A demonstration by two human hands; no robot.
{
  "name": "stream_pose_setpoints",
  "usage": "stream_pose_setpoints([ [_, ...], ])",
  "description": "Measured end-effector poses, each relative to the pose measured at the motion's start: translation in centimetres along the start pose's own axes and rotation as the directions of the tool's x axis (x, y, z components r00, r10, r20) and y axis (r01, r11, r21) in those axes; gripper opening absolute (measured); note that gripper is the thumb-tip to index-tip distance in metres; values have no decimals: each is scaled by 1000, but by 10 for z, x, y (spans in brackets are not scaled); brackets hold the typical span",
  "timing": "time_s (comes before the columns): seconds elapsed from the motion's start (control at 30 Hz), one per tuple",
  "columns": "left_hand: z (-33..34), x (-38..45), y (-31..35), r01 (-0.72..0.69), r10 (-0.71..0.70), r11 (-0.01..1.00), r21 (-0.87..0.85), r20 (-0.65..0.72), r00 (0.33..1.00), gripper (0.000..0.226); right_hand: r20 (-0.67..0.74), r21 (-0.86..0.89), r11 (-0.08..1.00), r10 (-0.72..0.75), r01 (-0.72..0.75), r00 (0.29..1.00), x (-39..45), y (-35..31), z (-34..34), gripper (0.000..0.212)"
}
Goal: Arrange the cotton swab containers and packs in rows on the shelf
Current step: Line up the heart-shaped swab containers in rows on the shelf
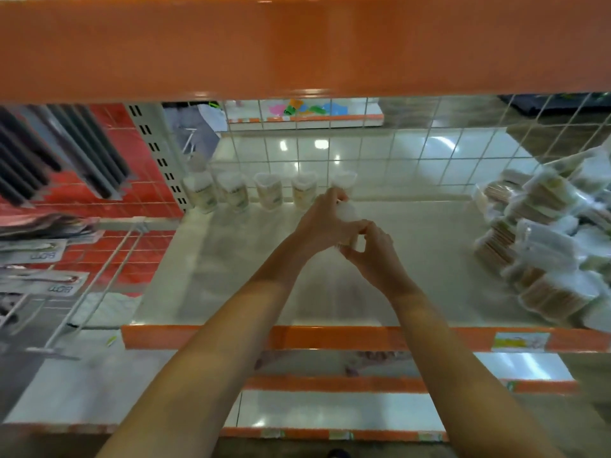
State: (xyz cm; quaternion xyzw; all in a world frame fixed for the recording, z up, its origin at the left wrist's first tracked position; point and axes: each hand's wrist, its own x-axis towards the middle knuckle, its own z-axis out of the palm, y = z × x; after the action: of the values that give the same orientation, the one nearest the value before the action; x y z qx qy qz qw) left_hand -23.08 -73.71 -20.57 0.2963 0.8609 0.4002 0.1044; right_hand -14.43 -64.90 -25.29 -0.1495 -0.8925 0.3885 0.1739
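Clear plastic, the cotton swab container (347, 214) sits mid-shelf between both hands; the left hand (325, 223) wraps its body, the right hand (373, 249) pinches its base; likely light, stiff and slick, best gripped around the sides.

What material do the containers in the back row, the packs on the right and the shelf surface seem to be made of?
Containers in the back row: probably clear rigid plastic; pale contents show through the walls.
Packs: likely thin glossy plastic; they glint, and tan swab sticks show inside.
Shelf surface: smooth cream, perhaps painted metal or laminate; it shows soft reflections, so I cannot tell which.
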Motion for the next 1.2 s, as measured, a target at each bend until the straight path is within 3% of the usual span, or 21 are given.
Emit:
stream_pose_setpoints([
  [0.4, -42, -16, -40, 99, -99, 995, -10, -95, 990, 66, 91, 59, 997, -62, 56, 994, 21, -24, 50, 36],
  [0.67, -87, -32, -84, 92, -95, 995, -26, -113, 989, 67, 133, 88, 996, -40, 28, 990, 23, -58, 100, 42],
  [0.87, -128, -45, -116, 66, -68, 996, -52, -33, 997, 71, 195, 101, 995, -18, -2, 981, 27, -85, 132, 47],
  [1.2, -193, -63, -161, 42, -34, 998, -46, 163, 986, 51, 378, 302, 951, -57, -65, 924, 28, -122, 162, 46],
])
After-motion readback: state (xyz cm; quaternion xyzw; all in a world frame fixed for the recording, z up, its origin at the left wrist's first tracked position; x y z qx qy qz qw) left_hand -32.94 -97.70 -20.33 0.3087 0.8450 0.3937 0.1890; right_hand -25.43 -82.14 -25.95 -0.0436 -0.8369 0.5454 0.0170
